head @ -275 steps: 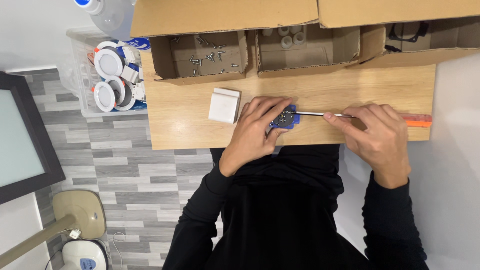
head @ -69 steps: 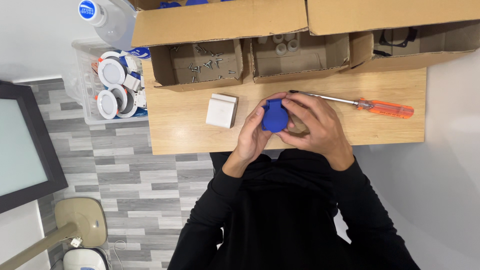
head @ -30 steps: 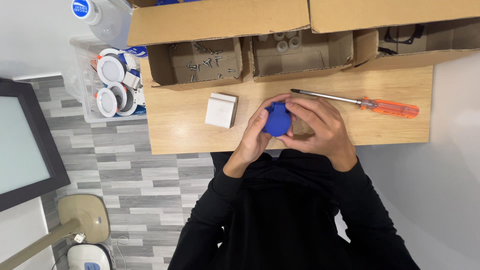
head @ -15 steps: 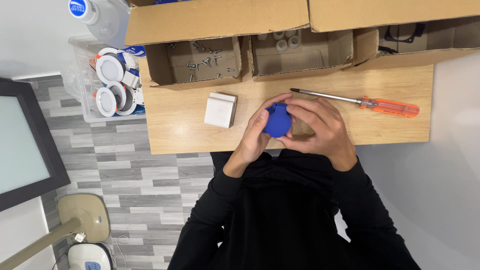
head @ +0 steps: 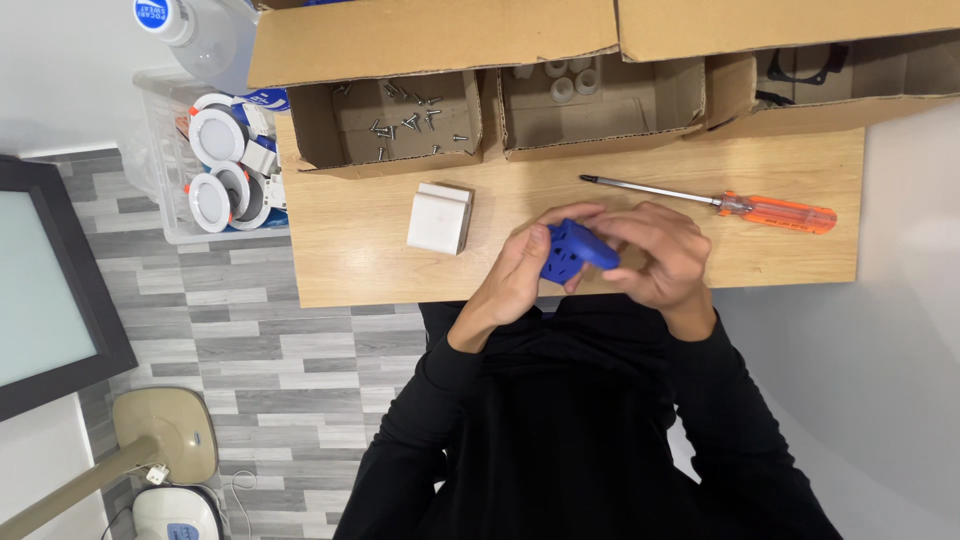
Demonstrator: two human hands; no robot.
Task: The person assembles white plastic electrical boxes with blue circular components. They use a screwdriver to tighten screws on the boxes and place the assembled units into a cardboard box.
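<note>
- Both hands hold one small blue plastic part (head: pixel 573 252) just above the near edge of the wooden table (head: pixel 350 262), about midway along that edge.
- The left hand (head: pixel 517 268) grips the part from its left side, fingers curled narrow around it.
- The right hand (head: pixel 660 250) wraps the part from the right, fingers bent over its top; it is closed on the part too.
- A white square block (head: pixel 440 218) lies on the table just left of the left hand, apart from it.
- An orange-handled screwdriver (head: pixel 720 203) lies beyond the right hand, its handle toward the table's right edge and its tip pointing left.
- Bare wood shows between the hands and the far edge, and at the near left corner.
- Along the far edge stand open cardboard boxes: the left one (head: pixel 395 125) holds loose screws (head: pixel 405 118), the middle one (head: pixel 600 95) small pale round pieces, the right one (head: pixel 850 85) a dark item I cannot make out.
- Off the table's left edge sits a clear plastic bin (head: pixel 165 170) of round white fittings, with a clear bottle with a blue cap (head: pixel 175 25) behind it.
- A dark-framed panel (head: pixel 45 290) leans at far left over grey plank flooring.
</note>
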